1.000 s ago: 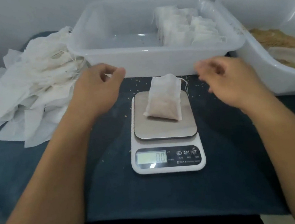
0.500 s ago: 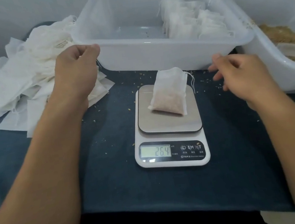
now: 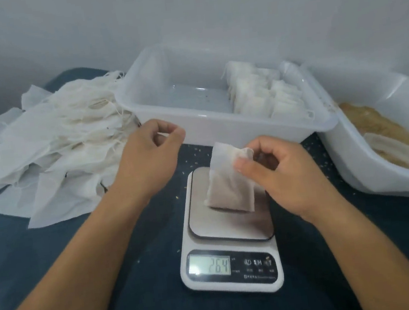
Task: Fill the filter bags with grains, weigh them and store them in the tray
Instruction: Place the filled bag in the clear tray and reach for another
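White filter bag (image 3: 227, 177) pinched at its top by the right hand (image 3: 280, 171) on the scale (image 3: 229, 231); tray (image 3: 221, 129) lies straight ahead; left hand (image 3: 147, 159) hovers loosely curled, empty.

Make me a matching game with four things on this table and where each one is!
Things:
1. filled bag
2. empty bags
3. loose grains
4. stored bags

Places:
A. inside the clear tray, at its right end
B. on the scale, pinched by the right hand
C. in the white tub at far right
D. piled at the left of the table

Pairs: 1-B, 2-D, 3-C, 4-A
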### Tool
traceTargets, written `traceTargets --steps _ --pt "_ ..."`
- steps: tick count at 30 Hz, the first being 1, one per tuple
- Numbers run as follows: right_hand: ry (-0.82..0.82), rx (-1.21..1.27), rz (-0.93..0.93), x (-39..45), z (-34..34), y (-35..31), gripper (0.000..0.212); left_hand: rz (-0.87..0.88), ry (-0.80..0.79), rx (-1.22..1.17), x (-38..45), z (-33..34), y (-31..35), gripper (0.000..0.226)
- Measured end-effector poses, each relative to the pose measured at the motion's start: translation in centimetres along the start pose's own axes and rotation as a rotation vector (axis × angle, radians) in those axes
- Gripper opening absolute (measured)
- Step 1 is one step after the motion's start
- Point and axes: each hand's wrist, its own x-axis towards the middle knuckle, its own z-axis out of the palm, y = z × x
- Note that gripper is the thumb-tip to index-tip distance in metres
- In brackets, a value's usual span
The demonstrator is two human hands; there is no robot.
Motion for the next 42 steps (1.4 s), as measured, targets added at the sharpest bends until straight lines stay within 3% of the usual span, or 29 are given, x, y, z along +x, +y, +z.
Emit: traceTargets --steps 5,10,20,26,28,31,36,39,42 --pt "0.056 -0.025 -0.16 2.5 -3.1 -5.2 0.016 0.002 -0.047 0.001 -0.4 0.2 -0.1 0.009" --pt "0.198 0.031 -0.116 10.7 -6.4 -7.4 0.006 0.012 -0.122 0.047 -1.2 0.4 0.0 0.011" --pt "0.075 -0.087 0.246 28.0 -2.9 -0.9 0.01 0.037 -0.201 0.239 -1.3 1.4 -0.4 0.013" --pt "-0.01 -0.11 0.435 31.9 -1.0 2.5 0.006 0.059 -0.178 0.225 -1.1 1.5 -0.9 0.023" --pt "-0.024 -0.227 0.453 32.0 -0.9 3.3 0.007 0.043 -0.169 0.223 -1.0 1.6 -0.9 0.021" --pt "0.038 -0.471 0.367 31.6 -1.3 2.8 0.016 0.041 -0.181 0.242 -1.0 1.4 -0.9 0.018" --pt "0.113 -0.469 0.149 30.0 -0.8 -1.0 0.02 0.008 -0.227 0.236 -1.7 0.9 0.4 0.015" --pt "0.045 -0.34 -0.065 27.7 1.6 -5.3 0.014 -0.04 -0.253 0.224 -2.0 0.7 1.1 0.011" --pt "-0.144 -0.391 -0.252 24.5 4.9 -9.9 0.01 -0.054 -0.271 0.199 -2.1 0.7 1.4 0.008"
